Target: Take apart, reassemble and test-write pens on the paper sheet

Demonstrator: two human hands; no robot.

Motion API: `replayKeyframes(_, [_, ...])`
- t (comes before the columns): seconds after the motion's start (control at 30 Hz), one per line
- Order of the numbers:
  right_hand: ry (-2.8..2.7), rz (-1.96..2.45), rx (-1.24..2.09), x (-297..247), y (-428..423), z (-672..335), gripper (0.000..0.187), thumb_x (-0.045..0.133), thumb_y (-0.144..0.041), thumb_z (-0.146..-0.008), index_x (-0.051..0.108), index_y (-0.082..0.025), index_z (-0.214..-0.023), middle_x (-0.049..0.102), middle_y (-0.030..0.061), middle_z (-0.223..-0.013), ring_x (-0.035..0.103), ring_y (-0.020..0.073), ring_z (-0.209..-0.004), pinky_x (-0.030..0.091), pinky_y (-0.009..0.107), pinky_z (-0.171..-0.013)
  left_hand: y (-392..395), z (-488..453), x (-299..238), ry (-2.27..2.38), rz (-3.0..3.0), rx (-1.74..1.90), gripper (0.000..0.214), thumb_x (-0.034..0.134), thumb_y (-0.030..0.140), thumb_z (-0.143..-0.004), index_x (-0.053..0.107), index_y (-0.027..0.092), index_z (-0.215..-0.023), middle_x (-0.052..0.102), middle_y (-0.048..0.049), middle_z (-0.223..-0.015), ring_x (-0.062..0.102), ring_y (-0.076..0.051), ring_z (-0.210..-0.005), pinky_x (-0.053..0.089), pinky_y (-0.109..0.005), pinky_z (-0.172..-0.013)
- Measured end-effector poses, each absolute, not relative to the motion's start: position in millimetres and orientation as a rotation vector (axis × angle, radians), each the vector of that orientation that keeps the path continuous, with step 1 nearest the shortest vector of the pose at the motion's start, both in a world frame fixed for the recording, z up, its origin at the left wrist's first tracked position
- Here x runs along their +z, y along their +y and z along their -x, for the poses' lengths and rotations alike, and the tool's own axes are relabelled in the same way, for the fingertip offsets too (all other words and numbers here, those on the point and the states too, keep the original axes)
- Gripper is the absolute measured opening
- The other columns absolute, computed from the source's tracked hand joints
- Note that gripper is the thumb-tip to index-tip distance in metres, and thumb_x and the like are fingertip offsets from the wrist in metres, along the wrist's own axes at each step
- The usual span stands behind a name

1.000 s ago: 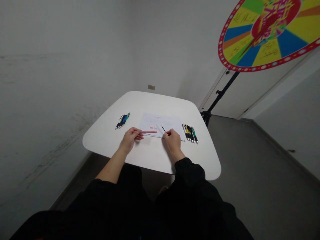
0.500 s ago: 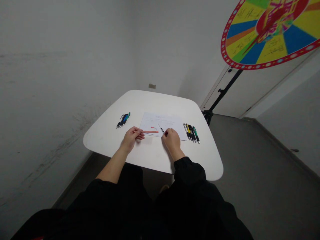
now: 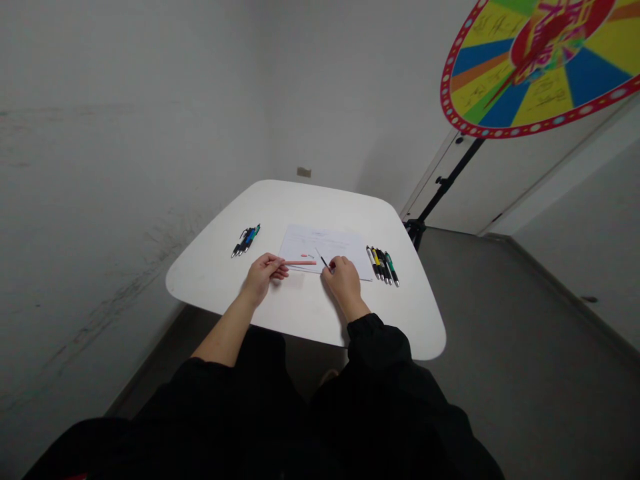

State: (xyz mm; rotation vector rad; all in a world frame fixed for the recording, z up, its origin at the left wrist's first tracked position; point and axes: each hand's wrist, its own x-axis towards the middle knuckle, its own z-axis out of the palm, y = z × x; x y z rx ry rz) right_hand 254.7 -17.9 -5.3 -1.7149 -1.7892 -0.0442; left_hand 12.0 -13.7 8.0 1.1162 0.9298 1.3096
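My left hand (image 3: 261, 275) is closed on one end of a pink pen barrel (image 3: 303, 263), which points right over the lower part of the paper sheets (image 3: 325, 239). In my right hand (image 3: 344, 279), the fingers pinch a thin pen refill (image 3: 323, 259), dark near the fingers and pale toward its far end, tilted up and left. Between the hands, on the paper, lie a short pink pen part (image 3: 304, 255) and a tiny metallic piece (image 3: 311, 256), perhaps a spring. The barrel and refill are apart. My right fingertips are partly hidden by the hand.
Several pens (image 3: 247, 241) lie in a group on the left of the white table (image 3: 310, 310). Another row of several pens (image 3: 383, 266) is to the right of the paper. A colourful prize wheel (image 3: 540, 73) on a black stand (image 3: 453, 179) rises behind the right side.
The hands keep almost the same place, the pen barrel and refill still in them. The whole view has shifted very slightly.
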Motion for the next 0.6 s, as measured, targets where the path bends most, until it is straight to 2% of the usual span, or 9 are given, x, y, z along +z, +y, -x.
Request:
replayKeyframes(0.43, [-1.706, 1.674, 0.013, -4.9, -18.1, -257.0, 0.010, 0.057, -0.026, -0.088, 0.063, -0.018, -0.090, 0.064, 0.0107, -0.090, 0.055, 0.0254, -0.088, 0.042, 0.036, -0.081, -14.2, -13.1, 9.2, 0.940, -1.106, 1.306, 0.038, 0.083, 0.048, -0.075, 0.065, 0.016, -0.085, 0.074, -0.0052, -0.073, 0.070, -0.016, -0.062, 0.052, -0.026, -0.058])
replayKeyframes(0.6, [-1.701, 1.470, 0.042, 0.5, -23.7, -257.8, 0.017, 0.052, -0.023, -0.092, 0.065, -0.017, -0.101, 0.066, 0.0118, -0.097, 0.057, 0.0252, -0.090, 0.046, 0.038, -0.086, -13.7, -12.5, 8.6, 0.933, -1.120, 1.303, 0.038, 0.083, 0.048, -0.075, 0.065, 0.016, -0.084, 0.074, -0.0055, -0.074, 0.070, -0.016, -0.063, 0.053, -0.026, -0.059])
